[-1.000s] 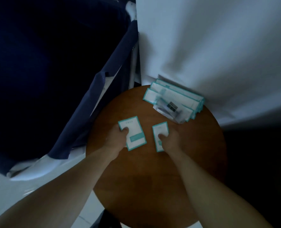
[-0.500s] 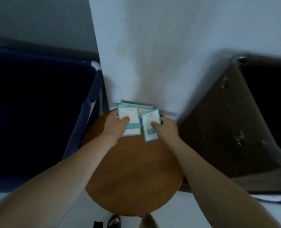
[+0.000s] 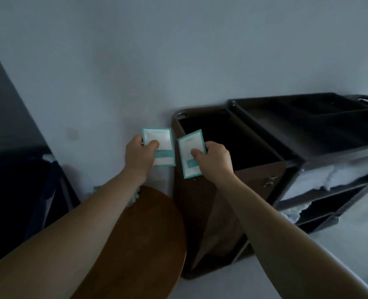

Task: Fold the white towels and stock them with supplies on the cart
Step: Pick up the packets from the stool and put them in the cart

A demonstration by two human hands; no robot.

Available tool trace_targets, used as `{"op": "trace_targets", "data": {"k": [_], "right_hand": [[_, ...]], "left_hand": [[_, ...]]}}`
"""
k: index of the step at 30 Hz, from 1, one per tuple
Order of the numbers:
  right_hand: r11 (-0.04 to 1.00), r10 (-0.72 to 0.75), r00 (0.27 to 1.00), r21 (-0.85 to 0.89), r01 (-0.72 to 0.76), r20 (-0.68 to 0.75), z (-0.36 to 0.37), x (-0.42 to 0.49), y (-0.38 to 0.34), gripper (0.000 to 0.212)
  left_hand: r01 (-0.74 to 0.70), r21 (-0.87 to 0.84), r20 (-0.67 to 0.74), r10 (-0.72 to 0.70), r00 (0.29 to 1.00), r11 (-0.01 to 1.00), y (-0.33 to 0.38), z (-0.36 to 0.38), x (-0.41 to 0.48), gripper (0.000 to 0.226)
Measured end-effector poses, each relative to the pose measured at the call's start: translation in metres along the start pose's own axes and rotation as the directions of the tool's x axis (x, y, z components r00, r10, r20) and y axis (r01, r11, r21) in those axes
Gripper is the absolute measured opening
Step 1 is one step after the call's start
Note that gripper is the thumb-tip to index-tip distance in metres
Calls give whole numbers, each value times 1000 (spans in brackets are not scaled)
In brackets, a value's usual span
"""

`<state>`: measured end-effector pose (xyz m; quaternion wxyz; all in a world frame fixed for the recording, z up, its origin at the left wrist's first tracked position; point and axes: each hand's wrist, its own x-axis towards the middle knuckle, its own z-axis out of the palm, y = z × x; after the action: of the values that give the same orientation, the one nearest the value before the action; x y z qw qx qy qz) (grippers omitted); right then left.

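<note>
My left hand [image 3: 138, 157] pinches a white packet with a teal border [image 3: 161, 145], held up in front of the wall. My right hand [image 3: 214, 161] pinches a second teal-bordered packet [image 3: 189, 151] at the left rim of the cart's dark brown bag. The housekeeping cart [image 3: 321, 160] stands to the right against the wall, with a divided dark top tray [image 3: 321, 117]. White towels [image 3: 314, 176] lie on its upper shelf and more white cloth [image 3: 293, 213] on the shelf below.
A round wooden table [image 3: 144, 244] sits low in the middle under my left forearm, close beside the cart's bag [image 3: 202, 203]. A dark blue fabric bin [image 3: 17, 190] fills the left side. The pale wall [image 3: 178, 61] runs behind everything.
Both hands lifted the packets off the round table and carried them up and to the right. The view swung from the table toward the cart, which now shows in full.
</note>
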<state>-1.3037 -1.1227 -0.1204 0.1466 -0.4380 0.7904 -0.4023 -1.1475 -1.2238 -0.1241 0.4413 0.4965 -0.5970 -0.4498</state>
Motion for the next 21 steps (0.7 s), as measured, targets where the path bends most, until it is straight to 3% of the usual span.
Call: {"op": "trace_targets", "data": {"k": [3,5,7,11,21], "right_hand": [[999,10,995,-33,-13,-97,-75,-8,42,13],[996,34,988,-82,-47,-148,-128,-15,78,16],[991,75,977,-96,-95,-198,-180,-20,117,20],[983,165,951,-33,-179,-261,-267,-29,184,23],[970,241,922,116,-216,-303,-370,15,278,9]], "left_hand": [[-46,-54,75,50,996,998,31,70,-31,13],[-18,-91,146,32,989,996,47,123,-56,3],[7,-121,223,21,975,993,63,179,-83,9],[-1,-150,334,52,941,989,94,274,-129,8],[-45,-145,384,98,918,988,137,424,-137,13]]}}
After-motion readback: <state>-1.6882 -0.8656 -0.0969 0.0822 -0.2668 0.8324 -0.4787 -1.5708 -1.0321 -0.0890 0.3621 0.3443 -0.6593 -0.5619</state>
